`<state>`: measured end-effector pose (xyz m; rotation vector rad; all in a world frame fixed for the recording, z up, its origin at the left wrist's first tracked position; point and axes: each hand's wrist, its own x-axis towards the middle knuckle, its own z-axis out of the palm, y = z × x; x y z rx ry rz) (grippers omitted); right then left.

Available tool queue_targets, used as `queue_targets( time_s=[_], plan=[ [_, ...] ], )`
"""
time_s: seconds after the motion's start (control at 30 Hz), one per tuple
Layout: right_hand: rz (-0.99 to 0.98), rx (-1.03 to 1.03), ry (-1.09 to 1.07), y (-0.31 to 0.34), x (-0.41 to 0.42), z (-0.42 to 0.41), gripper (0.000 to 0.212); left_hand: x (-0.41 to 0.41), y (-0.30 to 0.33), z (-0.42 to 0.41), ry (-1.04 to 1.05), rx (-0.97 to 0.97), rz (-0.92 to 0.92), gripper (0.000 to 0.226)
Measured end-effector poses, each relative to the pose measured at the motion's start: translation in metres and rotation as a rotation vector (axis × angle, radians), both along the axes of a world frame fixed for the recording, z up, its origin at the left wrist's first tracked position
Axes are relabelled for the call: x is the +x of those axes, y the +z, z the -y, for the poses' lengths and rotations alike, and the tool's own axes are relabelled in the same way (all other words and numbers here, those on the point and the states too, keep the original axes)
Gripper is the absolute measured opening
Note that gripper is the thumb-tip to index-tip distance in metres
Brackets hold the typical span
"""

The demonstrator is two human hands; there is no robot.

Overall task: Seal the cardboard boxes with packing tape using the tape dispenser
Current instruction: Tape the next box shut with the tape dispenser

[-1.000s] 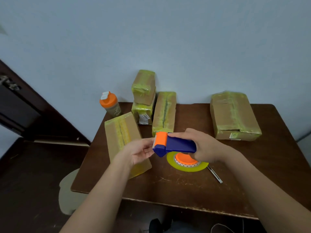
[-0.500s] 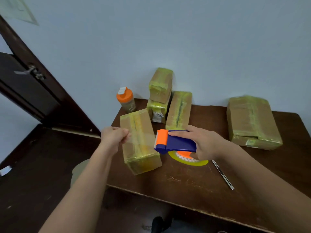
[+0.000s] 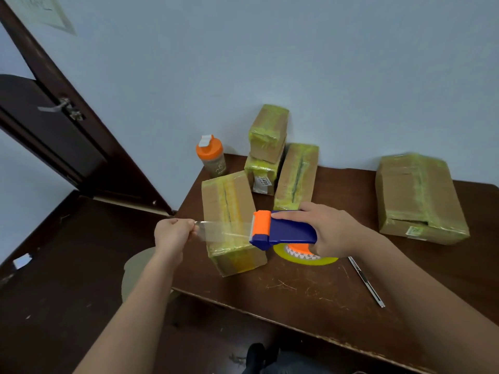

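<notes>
right hand (image 3: 333,232) — grip on tape dispenser (image 3: 283,229) | left hand (image 3: 172,233) — pinches tape (image 3: 224,231)

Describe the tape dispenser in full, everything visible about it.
The tape dispenser looks like plastic: a dark blue body with an orange head at its left end and a pale toothed strip at the mouth. Under it sits a yellowish tape roll on an orange hub. The right hand grips it from the right, held roughly level above the table. A clear strip of tape runs from its mouth to the left hand, which pinches the end, stretched over the nearest box.
</notes>
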<state>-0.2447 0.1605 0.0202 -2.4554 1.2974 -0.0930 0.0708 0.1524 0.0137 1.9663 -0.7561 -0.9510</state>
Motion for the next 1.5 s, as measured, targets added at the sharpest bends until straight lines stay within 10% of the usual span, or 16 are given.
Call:
queue_targets(
  time_s=[1.5],
  plan=[
    [-0.071,-0.016,0.087,0.007,0.043,0.003,0.091,0.014,-0.058,-0.030,0.284,-0.028,-0.069,0.010]
  ],
)
